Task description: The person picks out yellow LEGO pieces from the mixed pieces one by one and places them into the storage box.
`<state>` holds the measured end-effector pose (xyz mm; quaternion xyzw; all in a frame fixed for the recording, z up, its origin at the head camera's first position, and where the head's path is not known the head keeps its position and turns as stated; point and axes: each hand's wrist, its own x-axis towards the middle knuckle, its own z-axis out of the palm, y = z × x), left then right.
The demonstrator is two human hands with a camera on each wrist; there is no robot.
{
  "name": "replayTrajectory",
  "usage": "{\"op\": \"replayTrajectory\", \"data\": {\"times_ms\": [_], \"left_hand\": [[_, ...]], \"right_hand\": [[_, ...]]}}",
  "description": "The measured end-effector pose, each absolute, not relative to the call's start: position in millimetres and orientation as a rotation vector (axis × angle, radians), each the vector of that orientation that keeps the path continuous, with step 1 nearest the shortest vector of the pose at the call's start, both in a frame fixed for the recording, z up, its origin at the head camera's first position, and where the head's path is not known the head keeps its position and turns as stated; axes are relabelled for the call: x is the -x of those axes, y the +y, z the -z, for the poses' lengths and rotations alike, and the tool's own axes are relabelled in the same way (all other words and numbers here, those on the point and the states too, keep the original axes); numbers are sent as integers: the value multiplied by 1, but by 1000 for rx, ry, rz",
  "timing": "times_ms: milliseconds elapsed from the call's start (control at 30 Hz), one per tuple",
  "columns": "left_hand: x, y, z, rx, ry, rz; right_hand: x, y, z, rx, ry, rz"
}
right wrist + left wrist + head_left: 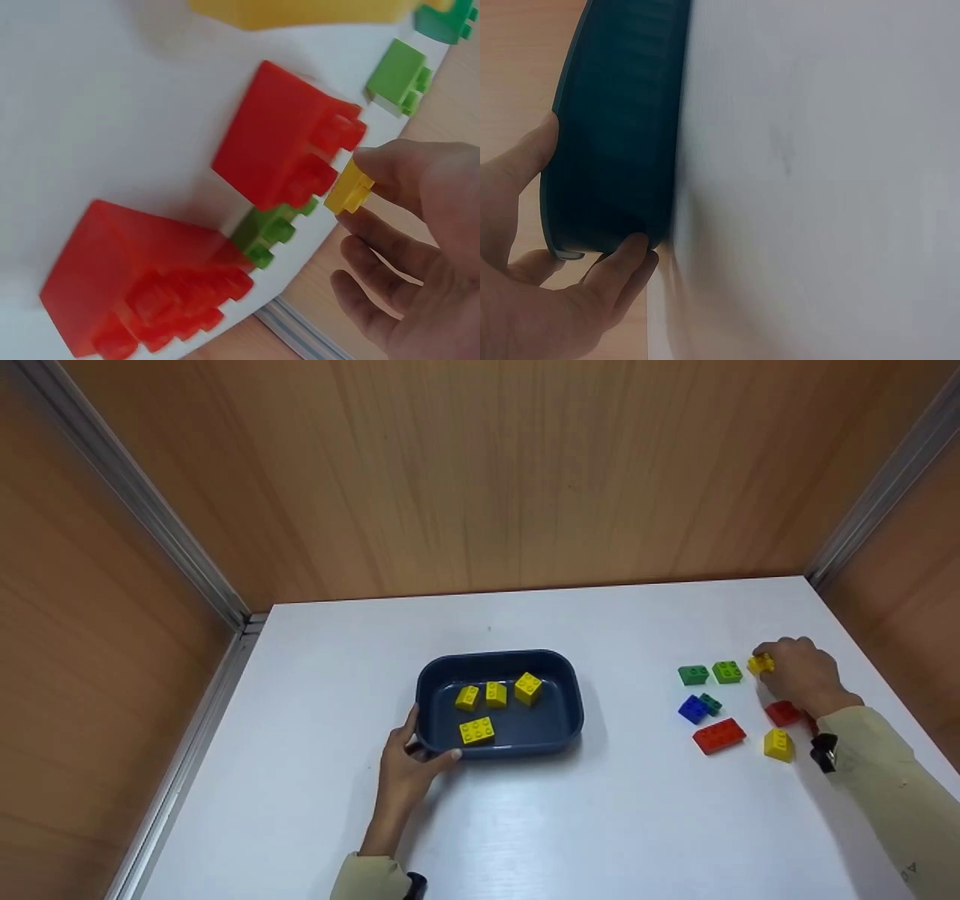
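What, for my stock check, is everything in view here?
tray: one, dark blue, on table
table: one, white, under tray
tray blocks: four, yellow, inside
held block: one, yellow, in right grip
loose block: one, yellow, table's right
red blocks: three, red, table's right
blue block: one, blue, table's right
green blocks: four, two dark, two light, table's right
panels: three, brown, left, back, right
metal strips: at least three, grey, panel edges
sleeves: two, beige, forearms
bands: two, black, wrists
left grip: one, bare, holding tray's left end
right grip: one, bare, pinching held block
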<state>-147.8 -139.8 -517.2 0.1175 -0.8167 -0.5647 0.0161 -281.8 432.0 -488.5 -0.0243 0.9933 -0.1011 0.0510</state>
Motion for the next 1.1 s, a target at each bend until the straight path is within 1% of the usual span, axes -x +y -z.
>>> {"op": "replayTrajectory", "data": {"times_ms": [133, 467, 1100], "left_hand": [[148, -139, 516, -341, -2535, 1754], [150, -140, 518, -382, -2556, 1723], [150, -139, 520, -367, -2552, 1730]], "right_hand": [[281, 428, 482, 113, 3048, 258], [280, 407, 470, 269, 3109, 217], [276, 344, 456, 603, 3193, 98]]}}
